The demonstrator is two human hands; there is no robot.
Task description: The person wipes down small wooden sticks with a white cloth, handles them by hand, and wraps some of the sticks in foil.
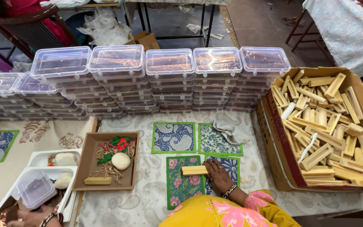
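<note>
Right hand (218, 173) at about 6 o'clock rests fingers-flat on a wooden block (194, 170), grip loose, not pinching. Left hand (30, 217) down at 8 o'clock, grip hidden, can't tell. Block sits on floral cloth squares (174, 137); cardboard box (279, 138) at 3, stacked plastic boxes (169, 63) at 12.

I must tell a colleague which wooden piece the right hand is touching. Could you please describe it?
Start at the big cardboard box of wooden holders on the right, then move left to the printed fabric mats. The wooden block lies across the lower two, under the right hand; it alone lies outside any box or tray.
</note>
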